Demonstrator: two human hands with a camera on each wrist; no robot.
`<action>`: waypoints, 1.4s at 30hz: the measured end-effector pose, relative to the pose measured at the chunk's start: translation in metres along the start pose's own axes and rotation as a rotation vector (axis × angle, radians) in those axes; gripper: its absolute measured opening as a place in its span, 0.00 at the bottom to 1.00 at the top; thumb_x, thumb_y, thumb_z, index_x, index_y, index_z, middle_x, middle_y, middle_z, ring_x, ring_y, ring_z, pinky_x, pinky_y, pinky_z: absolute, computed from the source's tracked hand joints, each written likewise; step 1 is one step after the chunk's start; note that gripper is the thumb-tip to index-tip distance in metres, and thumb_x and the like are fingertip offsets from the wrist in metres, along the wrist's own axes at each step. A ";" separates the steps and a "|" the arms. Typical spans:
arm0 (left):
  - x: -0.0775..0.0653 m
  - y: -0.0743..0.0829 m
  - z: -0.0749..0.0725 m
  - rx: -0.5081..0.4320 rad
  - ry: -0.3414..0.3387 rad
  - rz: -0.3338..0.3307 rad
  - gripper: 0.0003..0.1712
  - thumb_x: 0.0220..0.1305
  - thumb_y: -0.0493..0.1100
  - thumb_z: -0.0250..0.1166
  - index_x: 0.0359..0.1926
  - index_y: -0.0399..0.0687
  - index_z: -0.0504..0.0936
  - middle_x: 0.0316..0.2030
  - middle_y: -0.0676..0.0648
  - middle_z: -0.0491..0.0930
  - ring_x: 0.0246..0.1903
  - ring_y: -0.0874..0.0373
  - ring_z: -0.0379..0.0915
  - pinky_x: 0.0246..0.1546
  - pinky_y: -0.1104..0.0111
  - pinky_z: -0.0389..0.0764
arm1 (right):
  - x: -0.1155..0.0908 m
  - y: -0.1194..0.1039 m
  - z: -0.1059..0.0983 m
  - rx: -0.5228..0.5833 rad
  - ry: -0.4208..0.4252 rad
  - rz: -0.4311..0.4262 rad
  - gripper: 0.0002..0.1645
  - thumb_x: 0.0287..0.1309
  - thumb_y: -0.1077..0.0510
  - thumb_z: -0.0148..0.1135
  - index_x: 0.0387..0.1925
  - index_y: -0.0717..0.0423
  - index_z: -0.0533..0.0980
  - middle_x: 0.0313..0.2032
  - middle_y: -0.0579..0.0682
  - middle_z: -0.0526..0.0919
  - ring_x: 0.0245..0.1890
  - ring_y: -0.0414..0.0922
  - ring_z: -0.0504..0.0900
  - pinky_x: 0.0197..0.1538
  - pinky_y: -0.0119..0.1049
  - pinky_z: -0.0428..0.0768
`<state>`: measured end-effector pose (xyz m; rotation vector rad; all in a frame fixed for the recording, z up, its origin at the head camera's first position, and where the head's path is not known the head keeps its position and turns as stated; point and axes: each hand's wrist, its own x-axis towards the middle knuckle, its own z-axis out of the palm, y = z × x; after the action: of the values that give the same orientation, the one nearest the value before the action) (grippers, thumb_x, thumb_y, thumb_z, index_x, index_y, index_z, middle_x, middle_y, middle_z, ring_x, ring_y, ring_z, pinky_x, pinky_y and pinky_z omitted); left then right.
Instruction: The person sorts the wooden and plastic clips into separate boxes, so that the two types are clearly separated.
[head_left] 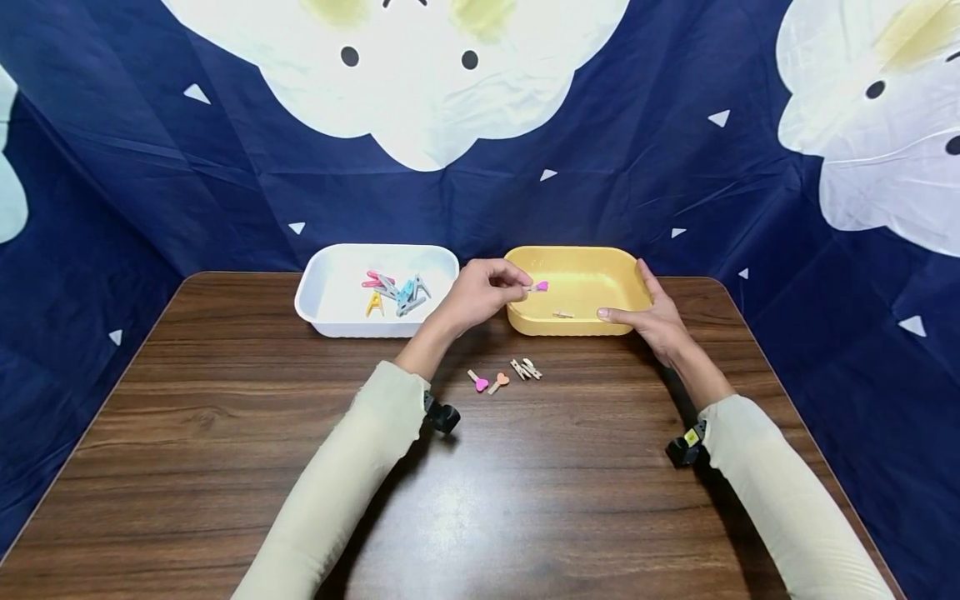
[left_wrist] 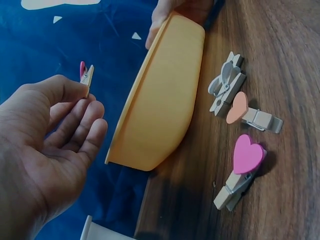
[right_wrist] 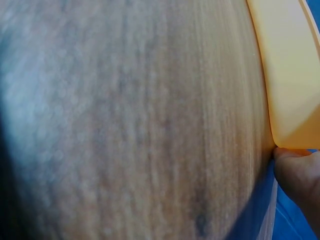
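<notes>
My left hand point(head_left: 483, 292) pinches a small wooden clothespin with a pink heart point(head_left: 542, 286) between thumb and fingertips, above the left end of a yellow tray point(head_left: 570, 327). In the left wrist view the same clothespin point(left_wrist: 87, 77) points up from the fingertips. My right hand point(head_left: 658, 321) grips the tray's right end, its thumb over the front rim and its fingers along the right side. One wooden clothespin point(head_left: 563, 315) lies inside the tray. On the table before it lie a pink-heart clothespin point(left_wrist: 245, 165), an orange-heart clothespin point(left_wrist: 255, 117) and pale wooden clothespins point(left_wrist: 227, 82).
Left of the yellow tray stands a white tray point(head_left: 352, 327) with several plastic clothespins in it, among them a yellow clip point(head_left: 374, 303) and a blue clip point(head_left: 406, 293). Both trays stand at the back of the wooden table point(head_left: 225, 417), before a blue curtain point(head_left: 225, 192).
</notes>
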<state>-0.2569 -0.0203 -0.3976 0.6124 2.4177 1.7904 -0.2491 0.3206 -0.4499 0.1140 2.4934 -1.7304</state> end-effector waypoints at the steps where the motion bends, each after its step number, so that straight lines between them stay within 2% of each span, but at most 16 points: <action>1: 0.001 0.000 0.001 0.001 -0.001 0.002 0.07 0.70 0.32 0.75 0.47 0.36 0.94 0.39 0.44 0.90 0.37 0.61 0.79 0.41 0.74 0.80 | 0.000 0.000 0.000 0.002 0.000 0.000 0.81 0.63 0.56 0.85 0.93 0.28 0.34 0.93 0.38 0.35 0.93 0.47 0.39 0.94 0.48 0.47; 5: 0.005 0.002 0.003 0.009 -0.002 0.004 0.06 0.71 0.33 0.75 0.47 0.37 0.94 0.39 0.46 0.89 0.38 0.62 0.79 0.42 0.75 0.80 | 0.000 0.000 0.000 0.012 0.000 0.002 0.81 0.63 0.56 0.85 0.93 0.29 0.34 0.93 0.39 0.35 0.93 0.47 0.40 0.94 0.48 0.47; 9: 0.007 0.005 0.007 -0.048 -0.008 -0.017 0.07 0.72 0.33 0.76 0.47 0.36 0.94 0.41 0.45 0.90 0.38 0.61 0.80 0.42 0.75 0.81 | 0.000 0.000 0.000 0.012 0.001 0.002 0.81 0.62 0.56 0.86 0.93 0.29 0.34 0.93 0.39 0.35 0.93 0.47 0.41 0.94 0.48 0.47; 13: 0.009 0.007 0.010 -0.145 -0.006 -0.043 0.07 0.72 0.33 0.76 0.48 0.36 0.94 0.43 0.45 0.91 0.38 0.61 0.82 0.47 0.66 0.85 | -0.001 0.000 0.001 0.023 0.000 -0.004 0.81 0.63 0.57 0.85 0.93 0.29 0.34 0.93 0.40 0.35 0.93 0.47 0.42 0.94 0.47 0.48; 16: 0.012 0.008 0.013 -0.232 0.005 -0.074 0.08 0.71 0.33 0.75 0.49 0.35 0.93 0.41 0.49 0.90 0.37 0.61 0.83 0.48 0.63 0.87 | -0.001 0.000 0.001 0.031 -0.003 -0.005 0.81 0.63 0.58 0.85 0.93 0.29 0.34 0.93 0.40 0.36 0.93 0.46 0.42 0.93 0.47 0.48; 19: 0.015 0.008 0.016 -0.331 0.020 -0.109 0.08 0.71 0.31 0.73 0.48 0.33 0.92 0.37 0.51 0.89 0.36 0.61 0.85 0.46 0.68 0.88 | -0.001 0.000 0.001 0.029 -0.002 -0.006 0.81 0.63 0.57 0.85 0.93 0.30 0.34 0.93 0.39 0.36 0.93 0.46 0.42 0.93 0.47 0.48; 22: 0.017 0.008 0.018 -0.386 0.032 -0.127 0.08 0.71 0.29 0.72 0.48 0.31 0.91 0.35 0.51 0.89 0.35 0.61 0.86 0.42 0.72 0.87 | -0.001 0.000 0.001 0.025 -0.001 -0.006 0.81 0.62 0.57 0.85 0.93 0.31 0.34 0.93 0.38 0.35 0.93 0.46 0.42 0.93 0.47 0.48; 25: 0.019 0.009 0.019 -0.379 0.036 -0.135 0.08 0.71 0.29 0.72 0.48 0.31 0.91 0.35 0.51 0.89 0.35 0.61 0.86 0.41 0.73 0.87 | -0.001 0.000 0.001 0.029 -0.002 -0.006 0.81 0.62 0.57 0.85 0.93 0.31 0.34 0.93 0.38 0.35 0.93 0.46 0.42 0.93 0.47 0.48; 28: 0.021 0.011 0.021 -0.327 0.038 -0.137 0.07 0.72 0.31 0.73 0.48 0.33 0.92 0.37 0.50 0.90 0.36 0.61 0.86 0.43 0.71 0.87 | 0.000 0.000 0.001 0.026 -0.002 -0.008 0.81 0.62 0.57 0.85 0.93 0.31 0.34 0.93 0.38 0.35 0.93 0.46 0.42 0.93 0.47 0.48; 32: 0.024 0.012 0.025 -0.262 0.038 -0.128 0.07 0.72 0.33 0.75 0.49 0.35 0.92 0.40 0.48 0.91 0.36 0.62 0.84 0.51 0.57 0.89 | 0.000 -0.001 0.002 0.011 0.000 -0.009 0.81 0.62 0.57 0.85 0.93 0.31 0.34 0.93 0.38 0.36 0.93 0.46 0.41 0.93 0.47 0.48; 35: 0.026 0.013 0.029 -0.252 0.040 -0.121 0.08 0.72 0.33 0.75 0.49 0.34 0.92 0.42 0.46 0.92 0.36 0.62 0.83 0.57 0.47 0.88 | 0.000 -0.001 0.001 0.004 -0.001 -0.006 0.81 0.63 0.56 0.85 0.93 0.30 0.34 0.93 0.38 0.36 0.93 0.47 0.41 0.93 0.48 0.48; 42: 0.032 0.019 0.035 -0.238 0.063 -0.105 0.08 0.71 0.32 0.76 0.49 0.33 0.91 0.42 0.45 0.92 0.34 0.63 0.81 0.60 0.42 0.85 | -0.001 -0.002 0.002 0.005 -0.006 0.000 0.81 0.63 0.56 0.85 0.93 0.31 0.33 0.93 0.37 0.35 0.93 0.47 0.41 0.94 0.48 0.48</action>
<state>-0.2712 0.0276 -0.3859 0.4044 2.1805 2.0378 -0.2483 0.3182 -0.4485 0.1086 2.4852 -1.7347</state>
